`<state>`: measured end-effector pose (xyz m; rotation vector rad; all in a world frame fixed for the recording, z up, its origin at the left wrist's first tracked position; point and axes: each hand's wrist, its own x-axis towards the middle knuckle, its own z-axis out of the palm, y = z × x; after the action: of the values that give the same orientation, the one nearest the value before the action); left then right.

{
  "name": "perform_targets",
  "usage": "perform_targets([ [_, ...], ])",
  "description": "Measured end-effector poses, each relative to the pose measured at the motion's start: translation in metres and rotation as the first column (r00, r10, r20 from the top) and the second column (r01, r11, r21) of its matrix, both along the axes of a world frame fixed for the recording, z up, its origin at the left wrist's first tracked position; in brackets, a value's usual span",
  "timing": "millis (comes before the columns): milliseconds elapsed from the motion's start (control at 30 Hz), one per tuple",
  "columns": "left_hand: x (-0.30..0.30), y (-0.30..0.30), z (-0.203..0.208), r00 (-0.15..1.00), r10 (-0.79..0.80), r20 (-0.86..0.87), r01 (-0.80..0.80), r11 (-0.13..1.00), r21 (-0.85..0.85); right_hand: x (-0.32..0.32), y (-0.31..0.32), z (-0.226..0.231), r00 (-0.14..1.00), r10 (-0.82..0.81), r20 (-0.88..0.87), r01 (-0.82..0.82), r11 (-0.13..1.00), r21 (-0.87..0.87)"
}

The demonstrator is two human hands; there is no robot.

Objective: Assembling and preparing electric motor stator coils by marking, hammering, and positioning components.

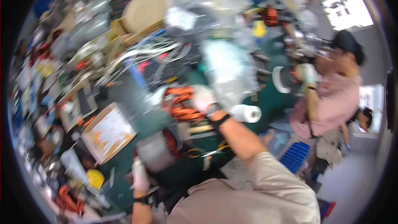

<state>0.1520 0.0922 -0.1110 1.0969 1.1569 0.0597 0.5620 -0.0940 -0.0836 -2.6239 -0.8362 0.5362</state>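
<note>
Right hand: it wears a white glove; it is stretched out over the surface; it is closed on a round part with orange wire; the orange wire part is up off the surface, just to the left of the glove.
Left hand: it wears a white glove too; it sits low, near the person's body; it touches the edge of a grey round part; the picture is too blurry to tell if the fingers are open or closed.
Grey round part: it lies on the green surface, below the orange wire part; some orange shows on its right side.
Near the right hand: a white paper roll lies just beside the wrist; a clear plastic bag is just above the glove.
Between the arms: yellow-handled pliers lie on the surface.
On the left: a flat cardboard box lies near the grey round part; a small yellow thing is lower down.
On the right: another person in a pink top stands at the surface.
</note>
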Motion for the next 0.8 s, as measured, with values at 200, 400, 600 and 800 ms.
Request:
perform_targets([
  [200,0.018,0.006,0.037,0.891,-0.003,0.454,0.093,0.980,-0.177,-0.037,0.018,0.014,0.971,0.084,0.225,-0.084,0.996,-0.011],
  [400,0.051,-0.021,0.078,0.947,0.202,0.251,-0.132,0.955,-0.267,-0.049,0.007,0.070,0.911,0.156,0.383,-0.190,0.980,0.055],
  [600,0.009,-0.051,0.132,0.949,0.220,0.224,-0.143,0.938,-0.315,-0.075,-0.017,0.110,0.862,0.181,0.474,-0.211,0.978,0.010],
  [800,-0.079,-0.062,0.177,0.909,0.343,0.238,-0.273,0.919,-0.283,-0.154,-0.021,0.130,0.877,0.296,0.377,-0.313,0.950,-0.019],
])
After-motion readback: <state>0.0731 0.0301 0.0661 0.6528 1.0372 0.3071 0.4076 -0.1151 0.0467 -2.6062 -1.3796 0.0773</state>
